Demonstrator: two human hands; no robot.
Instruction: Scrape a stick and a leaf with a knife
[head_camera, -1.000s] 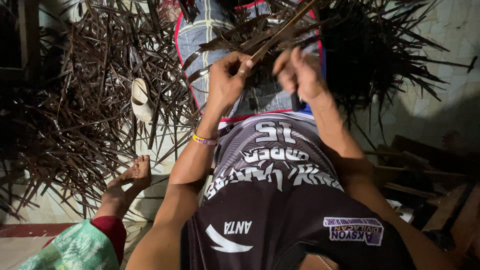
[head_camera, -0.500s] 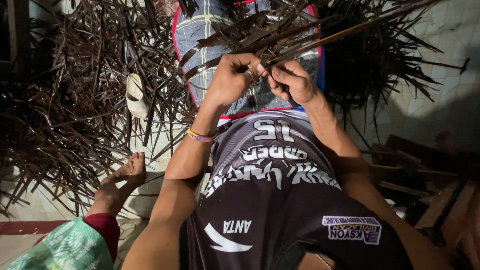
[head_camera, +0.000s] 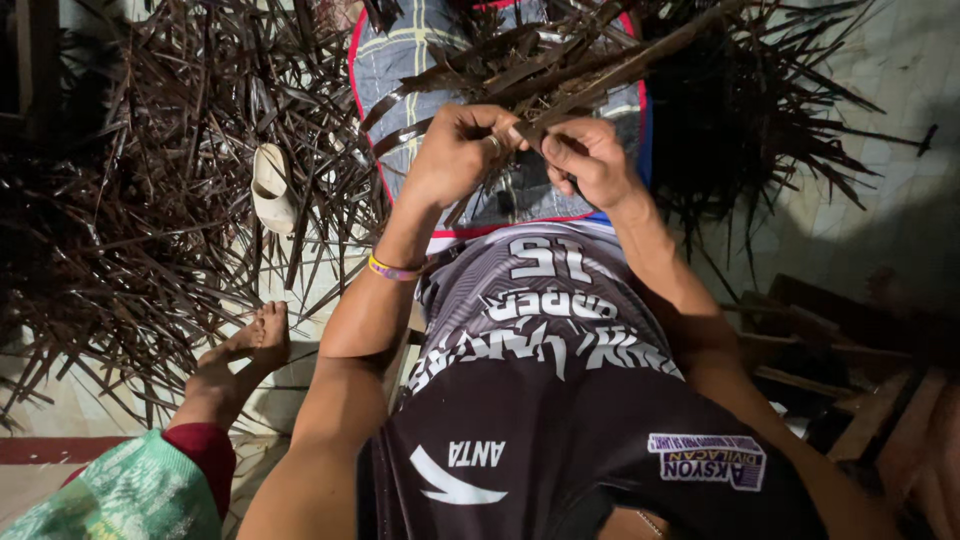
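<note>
The pale tiled floor (head_camera: 905, 190) carries a wide heap of dry dark-brown palm-leaf strips (head_camera: 150, 230), spread from its left edge across to the far right. The heap lies all around the seated person, which I judge keeps loose strips within reach.

Over the person's lap lies a blue and grey checked cloth with a red border (head_camera: 400, 70); it sits under the working area, probably to shield the legs.

A second person's bare foot (head_camera: 255, 345) rests on the floor at the near left, beside the heap. A pale slipper (head_camera: 272, 185) lies among the strips further off.

A long brown leaf stem (head_camera: 640, 60) runs from the hands up towards the far right, above the checked cloth.

Left hand (head_camera: 455, 150): forearm raised, wrist bent, fingers curled tight on the near end of the stem, with a yellow and purple wristband (head_camera: 395, 268) on the wrist.

Right hand (head_camera: 590, 160): closed, thumb and fingers pinching the same stem, touching the left hand. The two-handed grip appears to steady the stem.
</note>
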